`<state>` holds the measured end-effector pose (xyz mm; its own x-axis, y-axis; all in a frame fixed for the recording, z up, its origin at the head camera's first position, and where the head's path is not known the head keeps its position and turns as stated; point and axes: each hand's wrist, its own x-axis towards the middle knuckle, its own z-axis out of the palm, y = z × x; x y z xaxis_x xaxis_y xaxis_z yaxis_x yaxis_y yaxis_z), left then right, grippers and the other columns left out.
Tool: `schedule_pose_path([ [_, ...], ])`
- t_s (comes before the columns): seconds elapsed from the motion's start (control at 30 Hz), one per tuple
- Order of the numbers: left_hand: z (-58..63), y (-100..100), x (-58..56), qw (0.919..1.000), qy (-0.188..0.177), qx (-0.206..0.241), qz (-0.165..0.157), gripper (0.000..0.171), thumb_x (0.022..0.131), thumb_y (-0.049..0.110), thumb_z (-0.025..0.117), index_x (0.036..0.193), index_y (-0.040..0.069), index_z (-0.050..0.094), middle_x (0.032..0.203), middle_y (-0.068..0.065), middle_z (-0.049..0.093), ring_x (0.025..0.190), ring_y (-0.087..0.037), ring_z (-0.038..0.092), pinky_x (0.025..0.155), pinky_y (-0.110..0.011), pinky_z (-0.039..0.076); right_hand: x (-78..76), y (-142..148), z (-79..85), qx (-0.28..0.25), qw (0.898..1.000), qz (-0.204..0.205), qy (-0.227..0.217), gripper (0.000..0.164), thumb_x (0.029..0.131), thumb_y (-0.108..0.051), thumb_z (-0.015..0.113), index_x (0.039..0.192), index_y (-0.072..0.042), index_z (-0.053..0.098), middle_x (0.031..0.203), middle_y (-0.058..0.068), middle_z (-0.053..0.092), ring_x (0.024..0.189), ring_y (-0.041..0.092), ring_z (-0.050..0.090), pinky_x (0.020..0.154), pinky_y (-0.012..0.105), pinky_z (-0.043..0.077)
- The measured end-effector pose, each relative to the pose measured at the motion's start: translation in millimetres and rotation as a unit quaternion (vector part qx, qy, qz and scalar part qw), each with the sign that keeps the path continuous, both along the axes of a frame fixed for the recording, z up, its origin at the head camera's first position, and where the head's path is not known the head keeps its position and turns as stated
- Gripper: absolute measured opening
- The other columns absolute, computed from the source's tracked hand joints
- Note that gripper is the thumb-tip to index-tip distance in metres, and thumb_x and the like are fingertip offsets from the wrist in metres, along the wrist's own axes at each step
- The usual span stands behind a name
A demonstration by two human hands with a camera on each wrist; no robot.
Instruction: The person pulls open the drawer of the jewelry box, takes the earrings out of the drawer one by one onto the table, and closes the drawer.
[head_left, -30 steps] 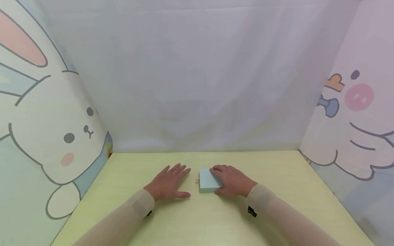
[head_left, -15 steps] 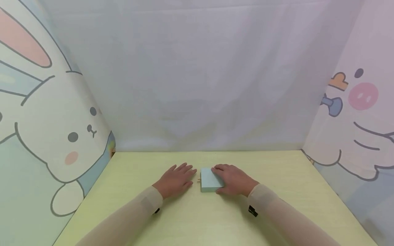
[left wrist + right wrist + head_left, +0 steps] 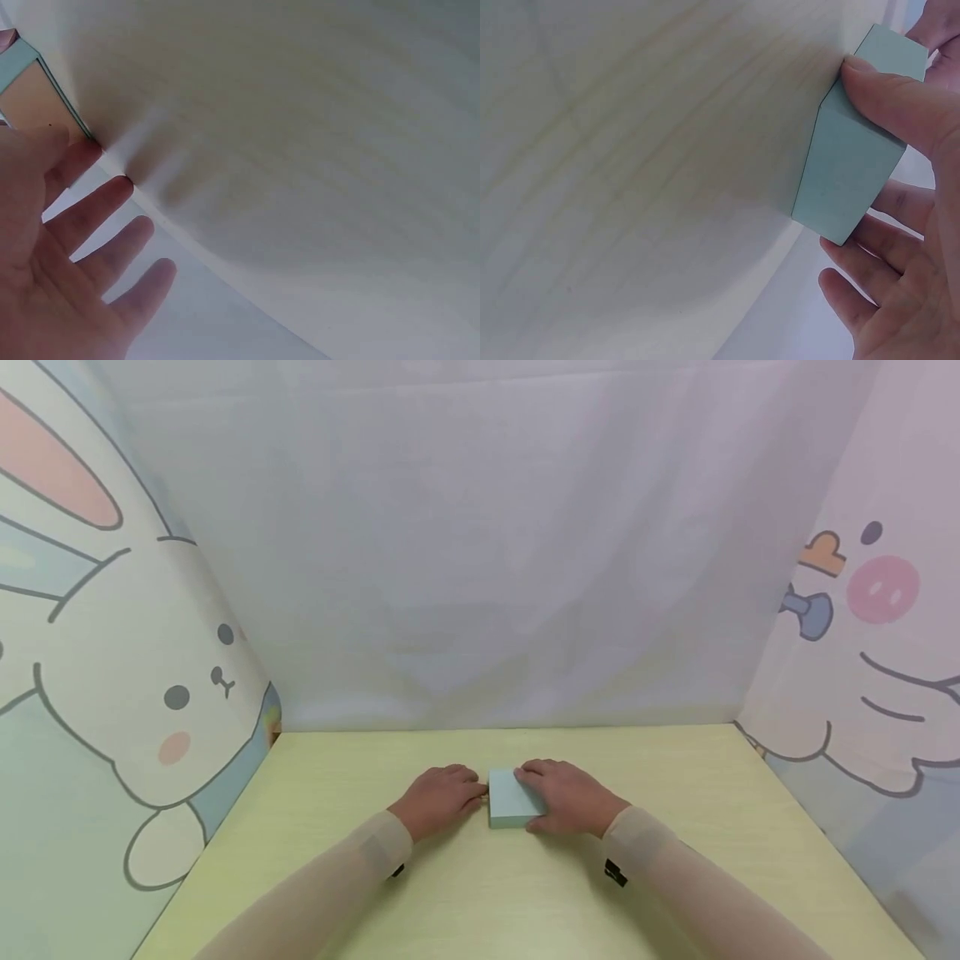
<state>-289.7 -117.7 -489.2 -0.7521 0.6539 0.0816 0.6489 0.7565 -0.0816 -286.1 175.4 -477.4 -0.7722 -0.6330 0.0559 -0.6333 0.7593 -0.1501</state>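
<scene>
A small mint-green drawer box (image 3: 513,800) lies on the pale wooden table, its plain top up. My right hand (image 3: 576,800) grips its right part, the thumb on the near side and fingers over the far side; in the right wrist view the thumb presses along the green box (image 3: 847,165). At the box's left end, my left hand (image 3: 438,798) pinches the little drawer pull with thumb and index finger, which mostly hide it. A tan drawer front (image 3: 39,101) framed in green shows in the left wrist view. The other left fingers are spread.
The pale yellow table (image 3: 480,893) runs back to a white cloth backdrop (image 3: 480,568). Side panels carry a cartoon rabbit (image 3: 135,693) on the left and a white cartoon figure (image 3: 885,693) on the right.
My left hand has moved right, from spread fingers beside the box to pinching its small pull. The right hand keeps its grip, and the box stays nearly in place.
</scene>
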Motion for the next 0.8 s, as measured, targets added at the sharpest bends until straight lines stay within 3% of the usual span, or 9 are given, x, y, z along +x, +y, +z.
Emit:
schedule_pose_path([
  [0.17, -2.4, 2, -1.8, 0.9998, 0.017, -0.003, -0.012, 0.023, 0.12, 0.035, 0.071, 0.135, 0.025, 0.085, 0.12, 0.001, 0.08, 0.107, -0.021, 0.071, 0.087, -0.035, 0.064, -1.4, 0, -0.7, 0.006, 1.0, 0.001, 0.007, 0.089, 0.094, -0.038, 0.101, 0.166, -0.003, 0.064, 0.164, 0.016, 0.07, 0.14, 0.041, 0.073, 0.12, 0.056, 0.063],
  [0.27, -2.5, 5, -3.1, 0.9994, 0.027, -0.017, -0.012, 0.022, 0.12, 0.037, 0.072, 0.133, 0.027, 0.086, 0.112, 0.0, 0.076, 0.097, -0.019, 0.065, 0.08, -0.032, 0.06, -1.9, 0, -0.3, 0.006, 1.0, 0.005, 0.013, 0.088, 0.094, -0.038, 0.102, 0.166, -0.003, 0.065, 0.163, 0.016, 0.071, 0.138, 0.04, 0.074, 0.119, 0.056, 0.064],
  [0.5, -1.2, 11, -4.6, 0.9985, 0.037, -0.04, -0.004, 0.021, 0.119, 0.039, 0.072, 0.128, 0.027, 0.087, 0.107, -0.001, 0.075, 0.088, -0.018, 0.06, 0.074, -0.03, 0.056, -1.3, -1, 1.9, 0.004, 1.0, 0.003, 0.006, 0.088, 0.094, -0.038, 0.102, 0.165, -0.002, 0.065, 0.162, 0.016, 0.071, 0.139, 0.041, 0.074, 0.12, 0.057, 0.063],
  [0.8, -1.0, 14, -4.6, 0.9958, 0.069, -0.06, -0.004, 0.018, 0.117, 0.04, 0.076, 0.125, 0.03, 0.09, 0.104, 0.001, 0.077, 0.084, -0.017, 0.062, 0.07, -0.028, 0.059, -4.2, -1, -1.3, 0.009, 1.0, 0.003, 0.012, 0.088, 0.093, -0.038, 0.101, 0.165, -0.003, 0.065, 0.161, 0.015, 0.071, 0.137, 0.04, 0.074, 0.119, 0.055, 0.064],
])
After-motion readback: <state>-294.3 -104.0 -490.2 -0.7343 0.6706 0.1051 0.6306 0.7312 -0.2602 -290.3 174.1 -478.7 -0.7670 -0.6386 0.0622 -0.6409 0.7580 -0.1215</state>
